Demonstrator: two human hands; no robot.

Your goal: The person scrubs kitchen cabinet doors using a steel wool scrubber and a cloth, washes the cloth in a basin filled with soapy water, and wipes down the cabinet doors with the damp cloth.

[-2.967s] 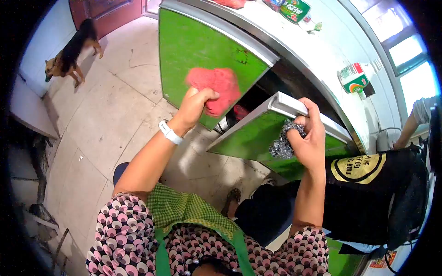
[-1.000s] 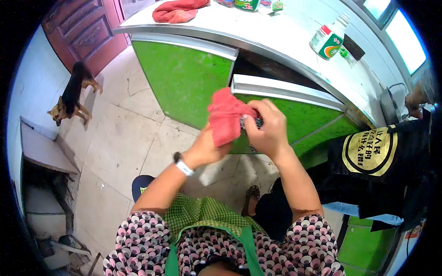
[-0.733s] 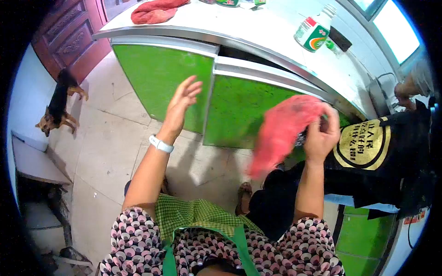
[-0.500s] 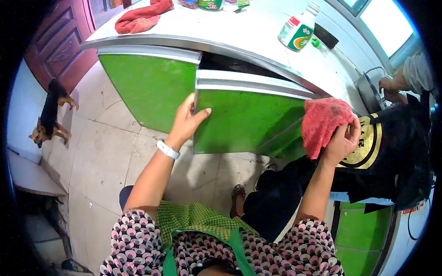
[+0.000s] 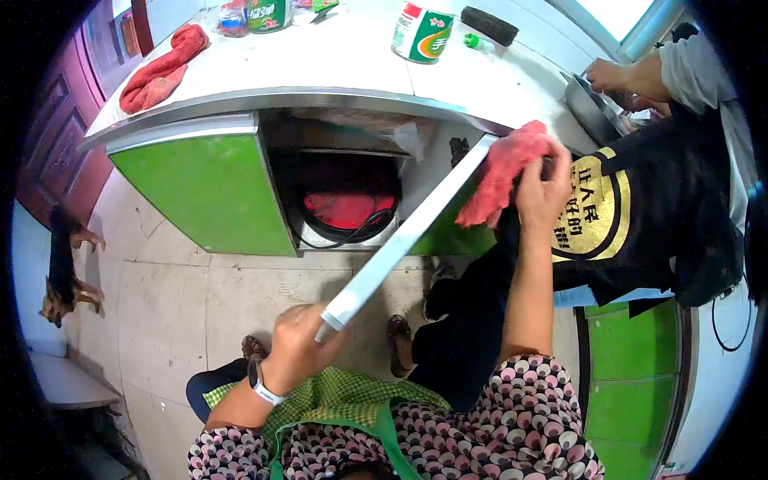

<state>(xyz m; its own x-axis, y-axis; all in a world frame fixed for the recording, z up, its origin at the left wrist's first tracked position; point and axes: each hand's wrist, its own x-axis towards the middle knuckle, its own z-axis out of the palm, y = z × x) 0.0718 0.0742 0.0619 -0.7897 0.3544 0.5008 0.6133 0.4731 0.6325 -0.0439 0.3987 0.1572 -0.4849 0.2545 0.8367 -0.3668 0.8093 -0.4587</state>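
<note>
At the near end of the door, the left hand closes round the edge; by its far end, the right hand pinches a red cloth in bent fingers. Beyond gapes the cabinet, under a counter bearing a bottle.

Red cloth: crumpled, pinched in right fingers, drooping to their left. Cabinet door: swung open, pale narrow edge up, near end at left fingers, far end, from here, beside cloth.
</note>
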